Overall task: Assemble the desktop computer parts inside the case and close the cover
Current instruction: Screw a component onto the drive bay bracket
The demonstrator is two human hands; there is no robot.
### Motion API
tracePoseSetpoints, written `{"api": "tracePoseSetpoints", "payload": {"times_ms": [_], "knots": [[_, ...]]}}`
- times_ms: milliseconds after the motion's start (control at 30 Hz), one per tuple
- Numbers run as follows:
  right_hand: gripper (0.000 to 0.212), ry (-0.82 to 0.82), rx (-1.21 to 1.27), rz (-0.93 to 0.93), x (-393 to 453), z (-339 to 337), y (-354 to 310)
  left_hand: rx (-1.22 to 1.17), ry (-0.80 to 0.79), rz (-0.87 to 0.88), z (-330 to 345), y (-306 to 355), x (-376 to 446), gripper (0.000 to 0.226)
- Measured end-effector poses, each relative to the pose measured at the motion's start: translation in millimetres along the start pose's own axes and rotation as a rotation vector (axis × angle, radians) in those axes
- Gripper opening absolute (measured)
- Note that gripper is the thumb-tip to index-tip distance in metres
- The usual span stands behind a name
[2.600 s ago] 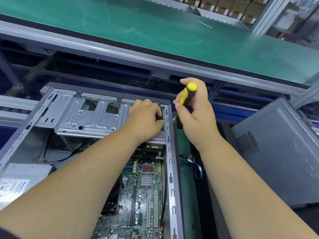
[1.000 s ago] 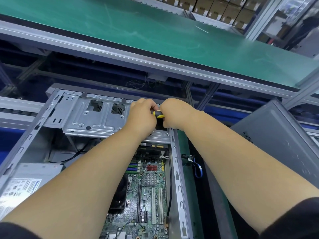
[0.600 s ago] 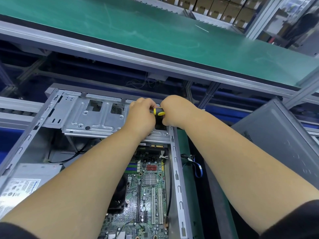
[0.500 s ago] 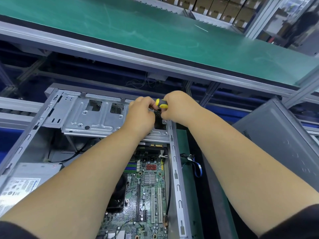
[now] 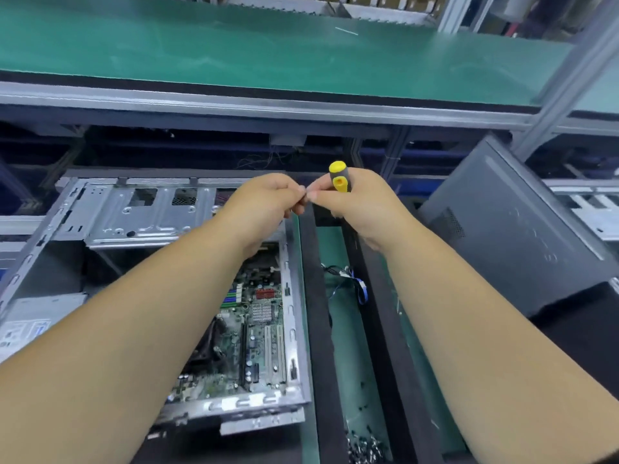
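The open case [image 5: 291, 329] lies on its side and serves as the landmark here. Its motherboard [image 5: 254, 333] is exposed inside, and the drive cage [image 5: 147, 216] is seated across the far end of the case, so internal fitting appears largely done while closing remains. Both hands are raised just above the far right corner of the case. A yellow-and-black screwdriver [image 5: 339, 177] is gripped in the curled right hand [image 5: 358, 209], its handle end pointing up, probably so the tool stays ready while the fingertips are freed. The left hand [image 5: 264, 205] is curled too, its fingertips meeting those of the right hand; a small item, perhaps a screw, seems to be pinched between them, but it is too small to be made out. Right of the case, a green tray channel [image 5: 348, 329] holds a blue-tipped cable [image 5: 358, 289], and small dark fasteners [image 5: 365, 447] are heaped at its near end, within easy reach. The grey cover [image 5: 509, 229] is leaned further right of the case, not yet fitted.
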State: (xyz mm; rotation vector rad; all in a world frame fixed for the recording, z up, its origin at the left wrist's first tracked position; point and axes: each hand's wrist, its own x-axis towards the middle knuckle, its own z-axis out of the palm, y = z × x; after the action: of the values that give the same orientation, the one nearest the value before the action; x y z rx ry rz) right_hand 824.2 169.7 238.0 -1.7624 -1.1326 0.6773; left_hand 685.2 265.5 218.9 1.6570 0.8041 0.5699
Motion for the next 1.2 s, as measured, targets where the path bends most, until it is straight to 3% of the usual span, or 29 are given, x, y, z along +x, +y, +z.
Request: {"api": "tracePoseSetpoints", "payload": {"times_ms": [133, 200, 367, 467, 633, 833, 1200], "knots": [[0.029, 0.047, 0.137, 0.099, -32.3, -32.0, 26.5, 0.097, 0.032, -0.037, 38.4, 13.4, -22.0, 0.023], [0.029, 0.078, 0.135, 0.131, -48.1, -47.2, 44.5, 0.244, -0.002, -0.023, 60.5, 19.3, -37.7, 0.018], [0.039, 0.112, -0.191, 0.084, -88.3, -76.6, 88.6, 0.619, -0.062, 0.141, 120.8, 26.8, -83.9, 0.009], [0.040, 0.158, -0.225, 0.086, -112.2, -85.9, 108.9, 0.731, -0.090, 0.267, 154.3, 15.4, -112.0, 0.009], [0.032, 0.142, -0.051, 0.162, -143.4, -94.4, 143.6, 0.797, -0.151, 0.092, 186.5, -43.3, -140.3, 0.005], [0.015, 0.032, -0.033, 0.132, -153.5, -98.2, 171.7, 0.975, -0.217, -0.006, 196.6, -111.3, -152.4, 0.010], [0.020, -0.253, -0.269, 0.010, -159.9, -70.7, 185.5, 1.002, -0.131, -0.020, 200.6, -143.8, -162.6, 0.015]]}}
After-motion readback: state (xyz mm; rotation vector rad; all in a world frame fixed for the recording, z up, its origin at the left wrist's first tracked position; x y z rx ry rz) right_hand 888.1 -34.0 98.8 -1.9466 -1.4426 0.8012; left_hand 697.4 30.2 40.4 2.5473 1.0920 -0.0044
